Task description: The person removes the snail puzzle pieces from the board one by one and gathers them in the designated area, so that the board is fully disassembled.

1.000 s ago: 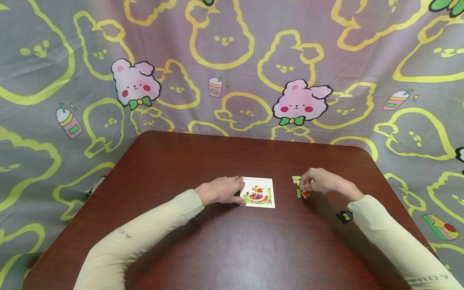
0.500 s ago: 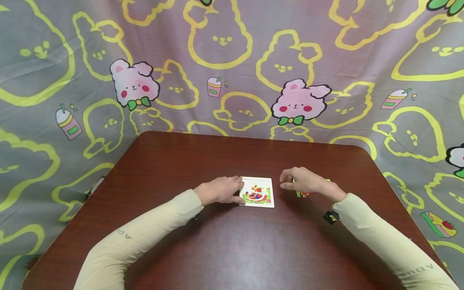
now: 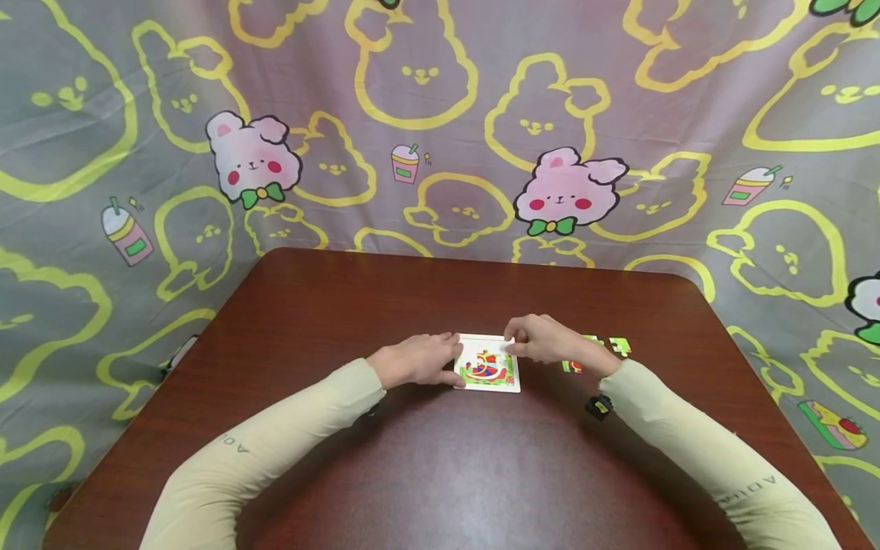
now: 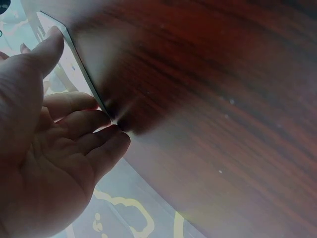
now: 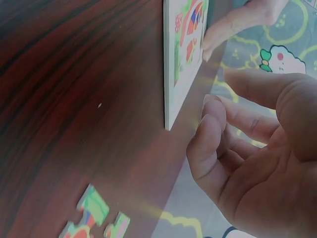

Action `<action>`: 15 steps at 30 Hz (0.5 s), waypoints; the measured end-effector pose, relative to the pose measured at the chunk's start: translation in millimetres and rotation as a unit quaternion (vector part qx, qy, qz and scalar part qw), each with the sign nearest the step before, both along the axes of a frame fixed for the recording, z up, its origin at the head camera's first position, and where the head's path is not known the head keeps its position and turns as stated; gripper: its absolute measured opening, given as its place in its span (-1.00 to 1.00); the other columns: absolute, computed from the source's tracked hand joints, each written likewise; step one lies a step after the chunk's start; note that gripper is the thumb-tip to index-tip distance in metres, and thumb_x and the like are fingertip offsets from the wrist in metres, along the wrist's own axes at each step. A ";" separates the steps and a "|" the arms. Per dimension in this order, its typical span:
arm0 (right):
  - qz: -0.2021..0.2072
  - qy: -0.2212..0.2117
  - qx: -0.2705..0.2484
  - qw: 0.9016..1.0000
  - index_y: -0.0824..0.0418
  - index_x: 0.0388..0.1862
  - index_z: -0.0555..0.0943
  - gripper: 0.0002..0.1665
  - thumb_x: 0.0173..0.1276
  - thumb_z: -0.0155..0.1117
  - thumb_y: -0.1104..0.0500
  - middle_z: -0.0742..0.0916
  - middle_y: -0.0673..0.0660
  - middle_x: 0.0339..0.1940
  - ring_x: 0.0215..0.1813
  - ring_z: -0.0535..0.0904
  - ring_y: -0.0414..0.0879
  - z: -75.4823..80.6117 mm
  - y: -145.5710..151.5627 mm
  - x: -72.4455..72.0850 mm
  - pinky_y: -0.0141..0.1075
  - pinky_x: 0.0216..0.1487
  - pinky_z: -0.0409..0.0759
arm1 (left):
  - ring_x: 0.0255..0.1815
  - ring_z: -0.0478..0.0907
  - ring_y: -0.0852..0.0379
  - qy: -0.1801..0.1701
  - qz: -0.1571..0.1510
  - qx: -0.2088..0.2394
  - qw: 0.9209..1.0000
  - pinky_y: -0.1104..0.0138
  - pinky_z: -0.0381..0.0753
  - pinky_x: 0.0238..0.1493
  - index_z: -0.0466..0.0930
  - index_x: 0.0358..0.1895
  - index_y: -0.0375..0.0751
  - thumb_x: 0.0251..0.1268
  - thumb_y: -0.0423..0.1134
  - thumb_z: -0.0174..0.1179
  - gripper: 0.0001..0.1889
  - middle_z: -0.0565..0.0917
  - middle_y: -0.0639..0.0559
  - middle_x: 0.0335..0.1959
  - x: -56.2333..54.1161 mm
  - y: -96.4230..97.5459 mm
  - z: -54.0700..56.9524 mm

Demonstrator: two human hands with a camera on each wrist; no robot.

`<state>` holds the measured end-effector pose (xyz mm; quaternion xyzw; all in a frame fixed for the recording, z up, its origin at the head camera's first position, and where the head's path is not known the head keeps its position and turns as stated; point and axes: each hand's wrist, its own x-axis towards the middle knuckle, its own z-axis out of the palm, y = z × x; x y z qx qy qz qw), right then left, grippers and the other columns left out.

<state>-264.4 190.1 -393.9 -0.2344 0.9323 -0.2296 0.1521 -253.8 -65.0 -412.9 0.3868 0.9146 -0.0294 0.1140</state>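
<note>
A white puzzle board (image 3: pixel 490 344) with a red, green and blue picture lies flat on the table. My left hand (image 3: pixel 421 360) rests along its left edge, thumb at the near corner and fingers farther back, in the left wrist view with bent fingertips at the edge. My right hand (image 3: pixel 539 340) is at the board's far right edge, thumb and bent fingers close together. In the right wrist view no piece shows at these fingertips; I cannot tell whether they hold one. Beyond that hand lie loose jigsaw pieces: a green and red piece (image 5: pixel 91 210) and a pink and green piece (image 5: pixel 119 227).
Another green puzzle piece (image 3: pixel 619 347) lies farther right on the dark brown table (image 3: pixel 440 458). A curtain (image 3: pixel 412 198) printed with cartoon rabbits surrounds the table. A small black camera (image 3: pixel 600 406) sits at the right wrist.
My right hand has moved left from the loose pieces to the board's right edge, uncovering pieces on the table behind it. My left hand stays at the board's left edge.
</note>
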 end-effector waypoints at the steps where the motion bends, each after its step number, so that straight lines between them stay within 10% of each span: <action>1: 0.000 -0.005 0.000 1.000 0.20 -0.05 0.63 -0.75 0.35 0.32 0.13 0.61 0.03 -0.53 -0.70 0.47 -0.19 -0.1 -2.1 -0.4 -0.34 -0.63 0.47 | 0.51 0.27 -0.10 -0.001 0.001 0.001 1.000 0.11 0.42 0.37 0.45 0.29 -0.20 0.28 0.32 0.12 -0.27 0.30 -0.25 0.48 0.0 0.0 -0.1; 15: 0.017 -0.021 0.023 0.999 0.16 -0.08 0.62 -0.76 0.35 0.33 0.08 0.71 0.03 -0.40 -0.63 0.53 -0.14 -7.0 -19.2 -5.3 -0.36 -0.65 0.52 | 0.49 0.29 -0.12 0.001 0.000 0.002 1.000 0.10 0.44 0.35 0.45 0.28 -0.23 0.29 0.31 0.12 -0.27 0.32 -0.28 0.47 1.5 -0.7 0.8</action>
